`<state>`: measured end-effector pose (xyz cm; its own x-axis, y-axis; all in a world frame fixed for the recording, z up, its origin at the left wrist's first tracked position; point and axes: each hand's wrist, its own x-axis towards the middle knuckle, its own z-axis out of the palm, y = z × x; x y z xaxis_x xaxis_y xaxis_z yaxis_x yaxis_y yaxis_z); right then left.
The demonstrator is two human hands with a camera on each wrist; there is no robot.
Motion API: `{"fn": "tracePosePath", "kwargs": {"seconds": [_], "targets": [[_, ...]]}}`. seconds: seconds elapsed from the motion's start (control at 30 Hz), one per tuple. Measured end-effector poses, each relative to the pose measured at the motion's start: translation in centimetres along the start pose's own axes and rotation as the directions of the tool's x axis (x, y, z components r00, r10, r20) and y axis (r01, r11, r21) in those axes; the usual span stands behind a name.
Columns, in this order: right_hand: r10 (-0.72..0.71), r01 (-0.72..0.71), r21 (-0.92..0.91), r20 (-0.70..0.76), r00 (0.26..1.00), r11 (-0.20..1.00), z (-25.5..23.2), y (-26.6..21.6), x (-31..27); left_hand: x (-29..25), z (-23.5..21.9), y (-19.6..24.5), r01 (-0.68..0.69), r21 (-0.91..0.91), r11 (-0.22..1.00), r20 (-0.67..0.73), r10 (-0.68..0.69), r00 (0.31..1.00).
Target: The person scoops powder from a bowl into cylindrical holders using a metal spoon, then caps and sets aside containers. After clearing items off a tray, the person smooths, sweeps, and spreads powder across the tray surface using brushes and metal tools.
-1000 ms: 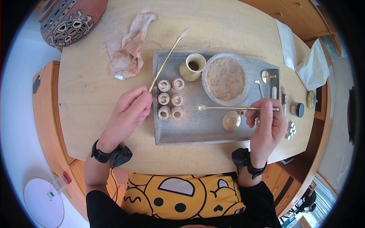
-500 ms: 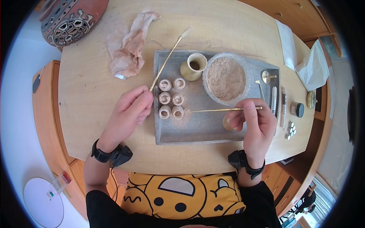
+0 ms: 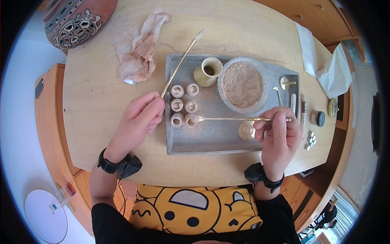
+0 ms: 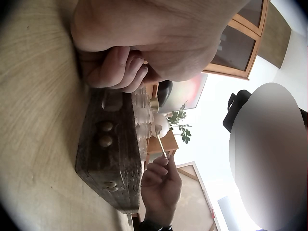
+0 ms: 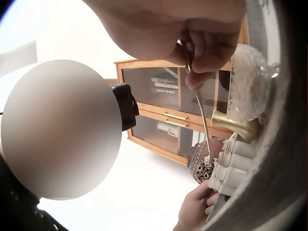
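In the head view my left hand (image 3: 140, 116) grips a thin gold-handled brush (image 3: 178, 68), its pale bristles pointing up and away, by the tray's left edge. My right hand (image 3: 280, 136) pinches a long slender gold spoon (image 3: 231, 118) near its far end. Powder lies on the spoon's tip, which is right at the mouth of the near right jar (image 3: 189, 123). Several small glass jars (image 3: 176, 106), dusted with powder, stand in two columns on the grey wooden tray (image 3: 203, 144). Behind the spoon is a glass bowl (image 3: 265, 87) full of brown powder (image 3: 241, 85).
A brass vase (image 3: 204, 77) stands between jars and bowl. A round brass piece (image 3: 246, 131) lies beside my right fingers. Brass tools, including a round-based press (image 3: 285, 83), lie at the tray's right. A stained cloth (image 3: 140, 53), a dark-lidded jar (image 3: 317, 118) and small white caps (image 3: 310, 140) are on the table.
The spoon's tip has moved left across the tray to the near right jar. My right hand shifted left, then slightly back right. The left hand and brush stay nearly still.
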<state>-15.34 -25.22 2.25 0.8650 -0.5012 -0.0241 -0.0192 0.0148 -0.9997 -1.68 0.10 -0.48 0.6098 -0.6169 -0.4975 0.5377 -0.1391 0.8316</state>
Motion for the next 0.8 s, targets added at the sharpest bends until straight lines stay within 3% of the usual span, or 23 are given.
{"fn": "tracePosePath", "kwargs": {"seconds": [0.17,0.3,0.4,0.5,0.57,0.8], "targets": [[-0.047,0.047,0.004,0.086,0.995,0.999,0.16,0.10,-0.19,0.04,0.03,-0.03,0.000,0.001,1.000,-0.009,0.000,1.000],[-0.029,0.028,0.005,0.074,0.997,1.000,0.13,-0.02,-0.25,0.06,-0.09,-0.10,-0.002,-0.003,1.000,-0.001,0.002,1.000],[-0.118,0.116,0.041,0.050,0.992,0.992,-0.20,0.17,0.03,0.08,-0.17,-0.19,-0.002,-0.008,1.000,0.004,0.002,1.000],[-0.091,0.091,-0.021,-0.037,0.995,0.996,-0.30,0.13,0.12,0.05,-0.09,-0.12,-0.001,-0.011,1.000,0.001,0.001,1.000],[-0.080,0.076,-0.236,-0.008,0.997,0.969,0.13,-0.22,-0.04,0.07,-0.02,-0.10,0.000,-0.008,1.000,-0.004,0.000,1.000],[-0.090,0.126,-0.335,0.122,0.988,0.934,0.60,0.05,-0.12,0.06,-0.15,-0.20,-0.007,-0.004,1.000,0.003,0.007,1.000]]}}
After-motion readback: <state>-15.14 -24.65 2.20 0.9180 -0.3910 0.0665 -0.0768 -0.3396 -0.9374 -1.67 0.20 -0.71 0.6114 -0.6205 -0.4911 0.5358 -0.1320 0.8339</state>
